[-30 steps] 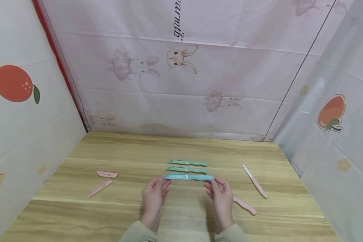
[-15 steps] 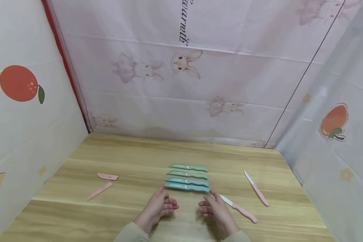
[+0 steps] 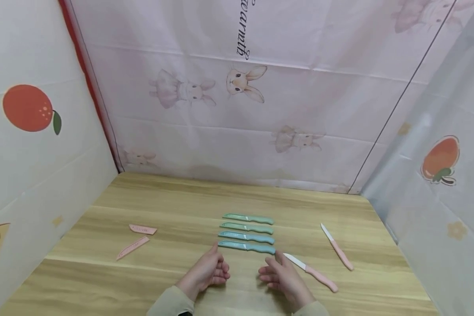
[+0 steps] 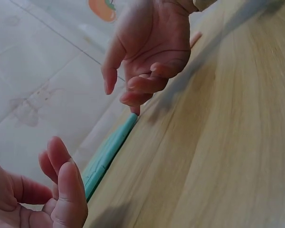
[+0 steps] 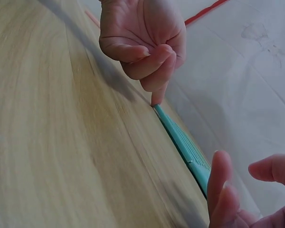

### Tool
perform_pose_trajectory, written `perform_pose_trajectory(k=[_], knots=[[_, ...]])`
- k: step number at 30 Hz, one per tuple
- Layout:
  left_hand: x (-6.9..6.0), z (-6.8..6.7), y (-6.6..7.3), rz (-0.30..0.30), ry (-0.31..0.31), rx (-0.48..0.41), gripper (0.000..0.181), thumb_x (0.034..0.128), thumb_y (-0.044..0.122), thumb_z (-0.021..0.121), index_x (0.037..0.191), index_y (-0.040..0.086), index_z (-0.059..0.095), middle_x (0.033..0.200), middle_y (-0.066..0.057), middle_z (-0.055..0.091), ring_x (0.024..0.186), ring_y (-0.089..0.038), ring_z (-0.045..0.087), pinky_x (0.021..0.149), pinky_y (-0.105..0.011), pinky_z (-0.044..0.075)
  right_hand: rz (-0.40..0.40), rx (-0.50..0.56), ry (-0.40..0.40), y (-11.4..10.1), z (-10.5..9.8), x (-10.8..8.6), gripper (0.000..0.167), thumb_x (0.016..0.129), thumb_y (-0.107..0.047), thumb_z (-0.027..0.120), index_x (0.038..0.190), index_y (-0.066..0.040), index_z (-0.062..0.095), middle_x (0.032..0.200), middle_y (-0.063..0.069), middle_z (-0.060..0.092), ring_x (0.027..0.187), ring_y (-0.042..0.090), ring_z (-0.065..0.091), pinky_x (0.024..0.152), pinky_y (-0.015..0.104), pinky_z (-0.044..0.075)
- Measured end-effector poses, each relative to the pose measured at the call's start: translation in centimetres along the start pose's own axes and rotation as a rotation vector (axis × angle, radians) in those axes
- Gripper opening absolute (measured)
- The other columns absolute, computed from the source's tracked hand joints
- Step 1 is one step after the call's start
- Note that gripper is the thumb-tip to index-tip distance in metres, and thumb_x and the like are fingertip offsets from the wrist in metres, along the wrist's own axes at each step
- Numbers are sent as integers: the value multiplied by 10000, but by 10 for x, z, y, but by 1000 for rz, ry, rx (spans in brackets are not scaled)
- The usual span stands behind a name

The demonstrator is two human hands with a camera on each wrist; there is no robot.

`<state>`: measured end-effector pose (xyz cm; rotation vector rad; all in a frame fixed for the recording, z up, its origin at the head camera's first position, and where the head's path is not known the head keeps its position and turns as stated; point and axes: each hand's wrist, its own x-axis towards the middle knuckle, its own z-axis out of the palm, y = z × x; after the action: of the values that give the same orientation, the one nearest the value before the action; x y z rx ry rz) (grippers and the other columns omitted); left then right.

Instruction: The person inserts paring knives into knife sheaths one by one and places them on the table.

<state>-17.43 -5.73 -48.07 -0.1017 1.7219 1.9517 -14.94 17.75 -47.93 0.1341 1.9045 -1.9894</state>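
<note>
Four paring knives lie in a row on the table, pointing left with covers on their blades: a light green knife point(image 3: 248, 218) at the back, a second green knife point(image 3: 246, 228), a blue knife point(image 3: 245, 237), and a nearest blue knife point(image 3: 246, 246). My left hand point(image 3: 206, 271) touches the cover tip of the nearest blue knife with its index finger, the other fingers loosely curled. At the handle end, my right hand point(image 3: 283, 277) touches with an extended index finger. Neither hand grips anything. In the left wrist view, the knife's teal edge point(image 4: 111, 145) runs between both hands.
Two bare-bladed pink knives lie to the right, one pink knife point(image 3: 320, 278) beside my right hand and another pink knife point(image 3: 339, 252) farther out. Two pink blade covers lie left, an upper cover point(image 3: 142, 229) and a lower cover point(image 3: 132, 248). Printed sheets wall the wooden table point(image 3: 174, 197).
The nearer blue knife, held up by both hands a second ago, now lies in line before the others. My hands have let go and lowered, index fingers at its ends. The view tilted slightly.
</note>
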Motion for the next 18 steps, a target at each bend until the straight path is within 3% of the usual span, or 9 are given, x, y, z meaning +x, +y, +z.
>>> perform_pose_trajectory(k=[2, 4, 6, 8, 9, 12, 15, 18], knots=[[0, -1, 0, -3, -9, 13, 667, 927, 95, 323, 1463, 3, -63, 670, -35, 542, 580, -152, 569, 524, -255, 512, 2, -1, -9, 0, 0, 1, 853, 967, -292, 485, 1399, 115, -128, 886, 58, 667, 709, 131, 647, 567, 219, 505], [1, -1, 1, -9, -6, 24, 560, 950, 133, 310, 1441, -47, 111, 662, -26, 548, 575, -143, 570, 519, -246, 509, 4, -2, -17, 0, 0, 2, 842, 974, -285, 472, 1400, 108, -139, 885, 55, 667, 707, 127, 644, 570, 221, 505], [1, -2, 1, -12, -3, 33, 421, 976, 176, 289, 1306, -82, 329, 657, -17, 553, 575, -135, 569, 520, -240, 506, 8, -3, -24, 0, 0, 3, 842, 977, -289, 468, 1401, 103, -146, 893, 56, 667, 710, 125, 642, 577, 225, 506], [1, -3, 2, -11, 2, 38, 368, 994, 218, 275, 1145, -82, 426, 651, -10, 553, 576, -132, 569, 522, -238, 505, 10, -3, -28, 1, 0, 4, 852, 975, -301, 472, 1405, 94, -148, 908, 61, 667, 720, 128, 641, 589, 232, 508], [0, -3, 2, -9, 1, 40, 370, 995, 221, 274, 1139, -84, 425, 650, -10, 551, 576, -131, 569, 524, -237, 506, 11, -2, -30, 2, -1, 4, 859, 972, -308, 477, 1407, 90, -148, 916, 64, 667, 725, 129, 641, 594, 235, 509], [-1, -4, 1, 0, -11, 39, 494, 966, 166, 306, 1384, -79, 210, 664, -19, 547, 584, -140, 569, 530, -246, 509, 11, -1, -34, 3, -2, 4, 877, 966, -326, 486, 1410, 79, -154, 947, 75, 666, 745, 135, 641, 610, 245, 512], [-2, -12, 3, 24, -20, 36, 636, 938, 129, 338, 1447, -44, -1, 676, -14, 530, 586, -132, 556, 531, -240, 500, -3, -7, -31, 3, -4, 2, 889, 968, -330, 482, 1402, 79, -177, 981, 113, 668, 772, 153, 647, 630, 262, 515], [-5, -28, 10, 57, 3, 15, 656, 951, 133, 352, 1451, -34, -39, 683, -1, 510, 576, -102, 539, 524, -219, 489, -30, -36, -18, 0, -7, -3, 883, 970, -325, 480, 1401, 82, -175, 1021, 161, 663, 794, 178, 654, 645, 279, 523]])
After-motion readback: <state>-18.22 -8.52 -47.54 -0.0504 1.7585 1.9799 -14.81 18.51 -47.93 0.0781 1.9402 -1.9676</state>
